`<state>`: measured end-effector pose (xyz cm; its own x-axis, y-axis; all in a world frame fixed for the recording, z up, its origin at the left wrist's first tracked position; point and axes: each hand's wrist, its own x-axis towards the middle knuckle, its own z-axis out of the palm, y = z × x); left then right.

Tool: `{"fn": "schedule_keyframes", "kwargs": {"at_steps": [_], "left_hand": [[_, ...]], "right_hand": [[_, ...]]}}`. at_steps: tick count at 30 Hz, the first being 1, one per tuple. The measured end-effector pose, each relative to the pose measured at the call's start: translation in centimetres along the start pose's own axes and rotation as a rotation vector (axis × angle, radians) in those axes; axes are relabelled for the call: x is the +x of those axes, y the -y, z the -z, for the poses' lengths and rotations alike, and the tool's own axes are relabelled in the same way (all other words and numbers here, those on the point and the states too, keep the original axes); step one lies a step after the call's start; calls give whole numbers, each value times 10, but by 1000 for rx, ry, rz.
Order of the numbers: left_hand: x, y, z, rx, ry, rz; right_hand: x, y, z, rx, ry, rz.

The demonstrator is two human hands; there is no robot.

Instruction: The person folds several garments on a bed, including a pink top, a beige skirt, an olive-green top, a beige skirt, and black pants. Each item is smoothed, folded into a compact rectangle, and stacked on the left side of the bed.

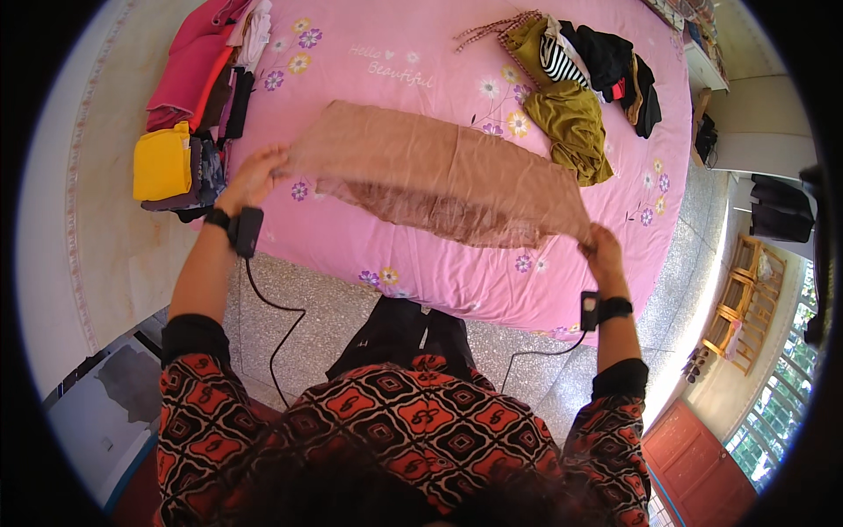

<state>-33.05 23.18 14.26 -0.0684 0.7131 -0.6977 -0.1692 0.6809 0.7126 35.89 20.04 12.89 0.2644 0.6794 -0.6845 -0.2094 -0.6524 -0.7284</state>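
A tan-brown cloth (435, 145) stretches between my two hands above the front part of a bed with a pink floral sheet (408, 26). My left hand (260, 170) pinches its left end and is slightly blurred. At the opposite end, my right hand (602, 250) grips the near corner. The upper layer spans fairly flat, while a lower, crumpled layer of the same cloth hangs or lies beneath it. Whether that lower layer rests on the sheet is hard to tell. Each of my wrists carries a strapped black device with a cable.
Folded clothes in a stack, pink ones (188, 72) and a yellow one (163, 161), line the bed's left edge by the wall. To the right lie a crumpled olive garment (570, 125) and a loose heap of dark clothes (602, 59). Speckled floor (296, 329) surrounds my legs.
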Motion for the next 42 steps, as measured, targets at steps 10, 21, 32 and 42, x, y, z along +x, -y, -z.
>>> {"fn": "schedule_keyframes", "kwargs": {"at_steps": [10,21,32,42], "left_hand": [[-20,155,50,-37,-57,350],[-15,209,32,194,-164,389],[-8,190,13,120,-77,295],[77,-69,-48,29,83,-295]], "right_hand": [[-21,-149,34,-276,-26,-240],[-12,-193,25,-447,-6,-239],[0,-189,25,-363,-57,-275],[99,66,-6,-14,55,312]]}}
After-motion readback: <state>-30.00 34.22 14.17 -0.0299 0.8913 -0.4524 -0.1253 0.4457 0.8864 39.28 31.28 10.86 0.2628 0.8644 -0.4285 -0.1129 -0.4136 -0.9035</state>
